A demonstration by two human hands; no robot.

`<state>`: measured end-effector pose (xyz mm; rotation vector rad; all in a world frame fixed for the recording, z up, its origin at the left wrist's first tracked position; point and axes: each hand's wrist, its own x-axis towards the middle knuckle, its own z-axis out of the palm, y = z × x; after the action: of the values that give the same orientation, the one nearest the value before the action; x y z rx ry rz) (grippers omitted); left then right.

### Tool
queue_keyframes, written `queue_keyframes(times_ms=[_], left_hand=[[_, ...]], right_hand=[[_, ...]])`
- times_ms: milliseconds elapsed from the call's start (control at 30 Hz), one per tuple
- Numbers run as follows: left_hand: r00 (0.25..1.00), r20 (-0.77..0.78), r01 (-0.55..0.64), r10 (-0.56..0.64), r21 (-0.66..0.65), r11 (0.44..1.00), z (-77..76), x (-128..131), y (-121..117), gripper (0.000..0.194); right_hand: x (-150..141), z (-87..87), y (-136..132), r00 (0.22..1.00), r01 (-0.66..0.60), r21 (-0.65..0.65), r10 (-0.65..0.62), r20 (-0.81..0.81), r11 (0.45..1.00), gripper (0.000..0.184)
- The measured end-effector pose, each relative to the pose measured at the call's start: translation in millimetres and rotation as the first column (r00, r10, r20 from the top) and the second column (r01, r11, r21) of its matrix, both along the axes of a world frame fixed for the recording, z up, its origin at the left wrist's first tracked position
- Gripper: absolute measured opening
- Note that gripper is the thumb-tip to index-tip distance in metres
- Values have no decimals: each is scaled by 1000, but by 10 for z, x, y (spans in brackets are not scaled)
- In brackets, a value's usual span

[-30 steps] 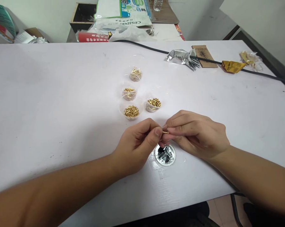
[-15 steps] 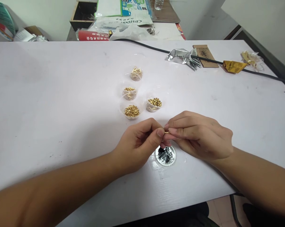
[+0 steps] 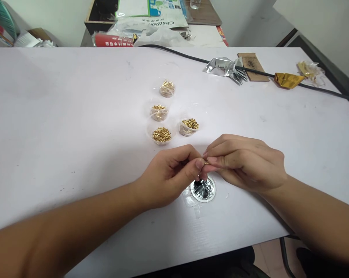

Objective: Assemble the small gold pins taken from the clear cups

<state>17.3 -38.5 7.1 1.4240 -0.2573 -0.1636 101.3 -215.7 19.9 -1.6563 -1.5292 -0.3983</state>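
Note:
My left hand (image 3: 174,173) and my right hand (image 3: 244,162) meet fingertip to fingertip, both closed in a pinch. Between them shows a tiny gold-coloured metal pin (image 3: 206,163), mostly covered by the fingers. Under the fingertips, a round silver-rimmed disc (image 3: 203,189) with a shiny dark middle lies on the table, partly hidden by my left hand. Beyond the hands stand small clear cups of gold metal pieces: a near left cup (image 3: 162,135), a right cup (image 3: 188,126), a middle cup (image 3: 158,112) and a far cup (image 3: 167,88).
A black cable (image 3: 186,57) runs along the back of the white table (image 3: 76,116). Beside it lie crumpled silver foil (image 3: 223,67), a brown cardboard piece (image 3: 254,67), gold foil (image 3: 288,80) and a clear bag (image 3: 309,71). Clear tape (image 3: 192,200) sticks by the disc.
My two hands have drawn slightly closer at the fingertips, and less of the gold pin shows between them. The view has shifted a little; the cups stand as before.

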Motion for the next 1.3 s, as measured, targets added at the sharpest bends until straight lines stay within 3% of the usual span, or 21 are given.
queue_keyframes(times_ms=[267,767,1100,1300], left_hand=[[1000,13,-3,2,78,997,7,0,30,25],[974,212,-127,76,243,962,30,-6,38,22],[963,252,-164,98,256,953,23,2,16,22],[967,238,-142,87,229,963,21,0,32,24]], right_hand=[[1,-7,3,1000,-17,-7,17,10,1000,23],[-56,-18,9,998,46,-53,-48,-30,998,30],[-139,-48,32,977,82,-71,-95,-193,994,32],[-184,-75,57,948,75,-11,-75,-308,997,29]])
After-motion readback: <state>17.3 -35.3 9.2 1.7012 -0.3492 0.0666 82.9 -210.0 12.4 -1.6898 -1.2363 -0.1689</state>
